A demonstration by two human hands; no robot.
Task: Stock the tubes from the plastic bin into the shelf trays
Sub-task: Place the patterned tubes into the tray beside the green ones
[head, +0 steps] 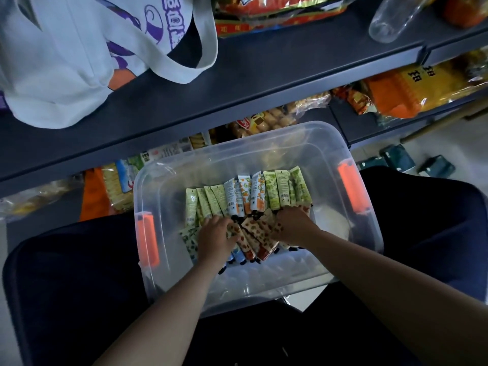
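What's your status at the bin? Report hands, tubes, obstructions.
Left hand and right hand both down in the clear bin, on the tubes; grip unclear. Tubes all in the bin, none stocked. Tote bag on the shelf above.

One bin [303,143], two orange latches [352,186], two hands [215,237].

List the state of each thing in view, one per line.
Plastic bin: open, no lid, resting on the person's lap.
Tubes: lying in the bin, none taken out yet.
Left hand: in the bin, fingers on the tubes; grip unclear.
Right hand: in the bin, fingers on the tubes; grip unclear.
Tote bag: slumped on the shelf.
Clear bottle: lying on its side.
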